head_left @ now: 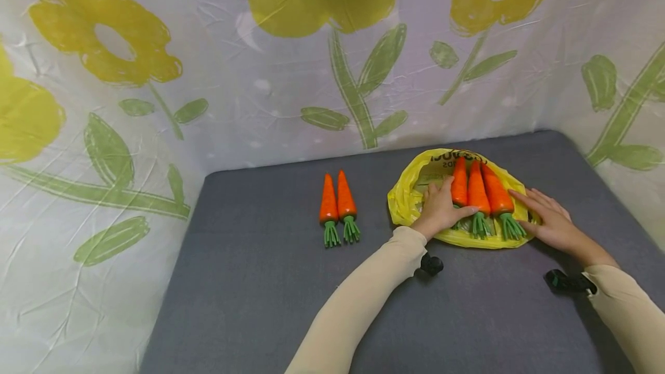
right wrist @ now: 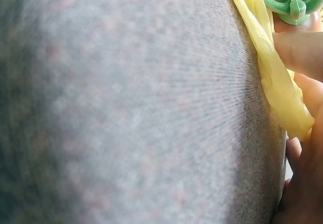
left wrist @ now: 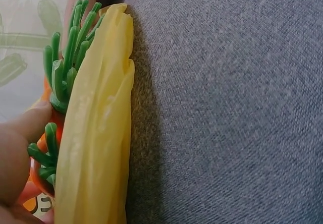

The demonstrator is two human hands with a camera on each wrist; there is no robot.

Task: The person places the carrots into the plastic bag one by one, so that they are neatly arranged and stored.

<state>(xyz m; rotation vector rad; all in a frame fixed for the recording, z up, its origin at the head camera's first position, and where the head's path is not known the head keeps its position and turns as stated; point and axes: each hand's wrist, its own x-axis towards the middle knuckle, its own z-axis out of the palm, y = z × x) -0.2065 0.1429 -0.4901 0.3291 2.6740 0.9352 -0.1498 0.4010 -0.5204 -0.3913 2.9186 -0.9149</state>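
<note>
Three orange toy carrots with green stems lie side by side in a yellow plastic bag: a left carrot (head_left: 459,183), a middle carrot (head_left: 477,189) and a right carrot (head_left: 497,190). My left hand (head_left: 440,205) grips the left and middle carrots, thumb across their stem ends and fingers at the left side. At the bag's right rim, my right hand (head_left: 553,223) has its fingers fairly straight, thumb and index fingertips against the right carrot. The yellow bag (head_left: 402,198) lies spread open, its near rim (left wrist: 96,118) bulging beside the green stems (left wrist: 70,57).
Two more carrots, one (head_left: 328,201) and another (head_left: 346,196), lie on the grey table (head_left: 260,281) left of the bag, stems toward me. A flower-printed curtain (head_left: 249,103) hangs along the table's back edge and sides.
</note>
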